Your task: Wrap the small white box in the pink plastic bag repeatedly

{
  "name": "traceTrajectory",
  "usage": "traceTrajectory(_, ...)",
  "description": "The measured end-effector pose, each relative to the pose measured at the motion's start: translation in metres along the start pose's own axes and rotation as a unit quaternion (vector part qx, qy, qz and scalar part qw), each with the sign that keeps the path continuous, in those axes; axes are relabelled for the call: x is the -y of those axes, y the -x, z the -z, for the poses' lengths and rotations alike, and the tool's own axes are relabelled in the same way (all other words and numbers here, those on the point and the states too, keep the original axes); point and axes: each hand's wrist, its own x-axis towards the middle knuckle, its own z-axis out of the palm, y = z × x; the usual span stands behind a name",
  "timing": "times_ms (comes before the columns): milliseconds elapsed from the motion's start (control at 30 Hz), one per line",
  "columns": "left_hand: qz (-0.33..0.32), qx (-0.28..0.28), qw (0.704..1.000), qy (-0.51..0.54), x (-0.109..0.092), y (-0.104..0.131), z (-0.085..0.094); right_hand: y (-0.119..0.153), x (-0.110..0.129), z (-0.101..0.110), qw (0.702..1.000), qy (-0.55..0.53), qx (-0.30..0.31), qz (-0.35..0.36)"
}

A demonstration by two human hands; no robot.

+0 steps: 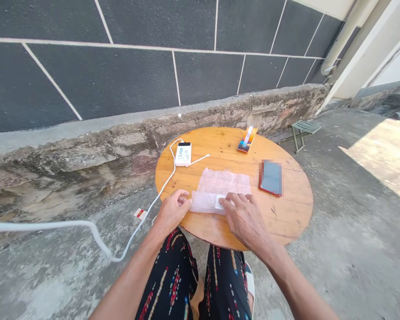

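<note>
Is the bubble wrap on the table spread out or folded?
Partly folded: the bubble wrap shows an overlapping strip along its near edge, while its far part lies spread on the table.

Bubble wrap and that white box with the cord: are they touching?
Apart: the head view shows a bare stretch of wooden table between the bubble wrap and the white box.

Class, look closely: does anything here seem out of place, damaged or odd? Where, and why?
A small, flat red-and-white item lies on the grey concrete ground left of the round wooden table, near the white cable. It looks odd, perhaps dropped, lying loose rather than on the table.
</note>
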Motion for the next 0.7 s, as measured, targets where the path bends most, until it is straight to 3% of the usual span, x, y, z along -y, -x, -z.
traceTrajectory(100, 0.076, 0.048, 0.995, 0.036, -0.001, 0.013, 0.006, 0.0, 0.0, -0.001, 1.0, -0.001, -0.004, -0.002)
traceTrajectory(200, 0.117, 0.089, 0.987, 0.068, -0.01, 0.019, 0.001, 0.001, 0.0, -0.002, 1.0, 0.003, -0.007, -0.003)
traceTrajectory(433, 0.122, 0.101, 0.985, 0.069, -0.024, 0.005, -0.013, 0.001, -0.002, -0.002, 1.0, 0.004, -0.014, -0.002)
traceTrajectory(600, 0.125, 0.148, 0.974, 0.12, -0.03, -0.009, -0.018, 0.001, -0.002, -0.002, 1.0, 0.002, -0.027, 0.002)
traceTrajectory(700, 0.099, 0.131, 0.982, 0.098, -0.034, -0.012, -0.024, 0.001, -0.002, -0.001, 1.0, -0.005, -0.025, 0.002)
